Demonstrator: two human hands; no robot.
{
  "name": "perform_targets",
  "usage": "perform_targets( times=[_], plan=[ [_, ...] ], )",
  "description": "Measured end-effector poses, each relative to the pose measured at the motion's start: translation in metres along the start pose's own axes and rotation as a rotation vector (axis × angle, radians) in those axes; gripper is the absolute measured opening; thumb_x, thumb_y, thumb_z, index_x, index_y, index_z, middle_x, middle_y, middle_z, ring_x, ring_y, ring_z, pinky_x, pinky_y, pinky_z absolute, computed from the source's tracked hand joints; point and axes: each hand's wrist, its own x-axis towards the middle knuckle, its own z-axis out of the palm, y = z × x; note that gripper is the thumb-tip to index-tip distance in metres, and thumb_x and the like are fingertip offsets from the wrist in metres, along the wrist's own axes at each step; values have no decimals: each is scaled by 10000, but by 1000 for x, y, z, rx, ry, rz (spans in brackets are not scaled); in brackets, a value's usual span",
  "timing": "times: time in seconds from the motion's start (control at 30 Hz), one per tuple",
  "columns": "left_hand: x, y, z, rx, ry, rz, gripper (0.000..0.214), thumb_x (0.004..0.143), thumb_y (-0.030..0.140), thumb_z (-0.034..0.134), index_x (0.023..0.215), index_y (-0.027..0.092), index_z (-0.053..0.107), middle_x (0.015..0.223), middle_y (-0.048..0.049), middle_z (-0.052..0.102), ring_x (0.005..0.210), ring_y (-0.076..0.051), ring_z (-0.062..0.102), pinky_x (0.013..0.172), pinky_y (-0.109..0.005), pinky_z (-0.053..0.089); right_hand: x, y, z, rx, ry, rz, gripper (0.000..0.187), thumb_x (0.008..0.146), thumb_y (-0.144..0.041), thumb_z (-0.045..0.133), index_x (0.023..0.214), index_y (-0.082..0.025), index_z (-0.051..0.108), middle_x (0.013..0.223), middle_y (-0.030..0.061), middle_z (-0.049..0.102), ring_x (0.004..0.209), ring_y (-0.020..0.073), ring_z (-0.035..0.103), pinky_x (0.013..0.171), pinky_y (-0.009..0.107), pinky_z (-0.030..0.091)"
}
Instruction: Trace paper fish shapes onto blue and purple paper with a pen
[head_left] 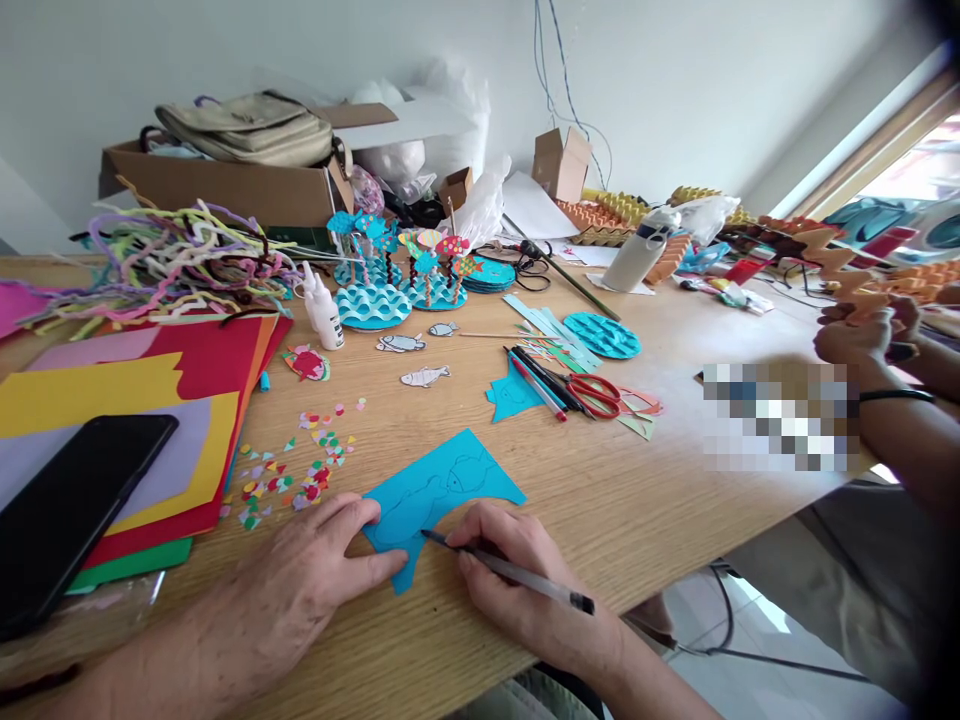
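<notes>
A piece of blue paper (pixel 442 485) with pencilled fish outlines lies near the front edge of the wooden table (pixel 615 500). My left hand (pixel 319 565) lies flat with fingers spread, pressing on the paper's left corner. My right hand (pixel 517 580) is closed round a pen (pixel 510 572), whose tip touches the paper's lower edge.
Coloured paper sheets (pixel 135 400) and a black phone (pixel 67 505) lie at left, confetti scraps (pixel 292 470) beside them. Red scissors (pixel 596 393), pens, glue bottles (pixel 322 310), paper fish, pipe cleaners (pixel 165 260) and a cardboard box (pixel 225 185) fill the back. Another person's hands (pixel 862 335) work at right.
</notes>
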Motion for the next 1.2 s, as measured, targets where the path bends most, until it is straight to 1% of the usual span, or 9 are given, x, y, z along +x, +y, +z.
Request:
perform_targets(
  times=[0.2,0.3,0.4,0.53,0.7,0.83,0.9,1.07,1.2],
  plan=[
    [4,5,-12,25,-69,-18,537,756,10,402,1082,391,594,1071,-17,552,1000,-236,533,799,-341,474,-14,-6,-12,176,212,57,55,825,-214,458,792,-215,501,646,-14,557,587,119,518,541,212,408],
    [3,4,-15,25,6,3,507,780,31,408,1084,389,599,1061,0,583,971,-211,560,774,-284,489,-24,-9,-12,141,256,-55,61,861,-223,438,834,-222,493,648,-5,537,580,124,513,538,217,406],
    [-3,-2,-6,47,106,35,515,795,39,411,1110,407,586,1076,22,598,980,-192,567,794,-254,484,-30,-3,-5,65,238,-245,111,905,-247,390,971,-234,479,664,8,538,556,126,510,510,217,400],
    [-12,-13,10,120,108,116,649,721,17,413,1225,417,499,1172,23,575,1045,-195,552,843,-254,470,-32,10,4,-106,259,-360,187,937,-292,327,1009,-227,488,667,23,544,564,132,527,502,215,404],
    [-14,-17,21,141,179,105,616,690,27,403,1184,369,540,1169,27,582,1061,-183,537,915,-246,423,-31,15,5,-234,278,-363,238,943,-355,316,912,-223,512,613,5,502,518,124,487,481,218,374],
    [-13,-22,19,147,241,160,587,719,42,384,1200,346,526,1148,42,601,1041,-153,550,923,-204,399,-29,14,-5,-292,218,-322,100,892,-219,404,945,-222,489,679,12,540,563,121,503,506,208,392],
    [-13,-23,15,141,226,147,560,739,69,407,1212,350,510,1129,54,612,1006,-142,572,919,-190,399,-26,13,-13,-316,215,-337,162,856,-159,409,990,-218,479,717,21,559,579,125,516,515,207,411],
    [-20,-26,16,183,147,-1,588,761,136,478,1295,374,417,1196,66,587,1026,-149,585,856,-180,453,-18,14,-37,-415,150,-192,315,815,-81,437,1094,-220,484,915,62,615,803,171,606,692,252,499],
    [-20,-26,25,127,194,-91,594,780,170,471,1341,339,370,1266,23,543,1060,-172,582,840,-202,487,-9,22,-50,-446,82,-84,317,831,-114,492,1137,-197,500,1032,107,618,944,219,598,799,333,507]
  ],
)
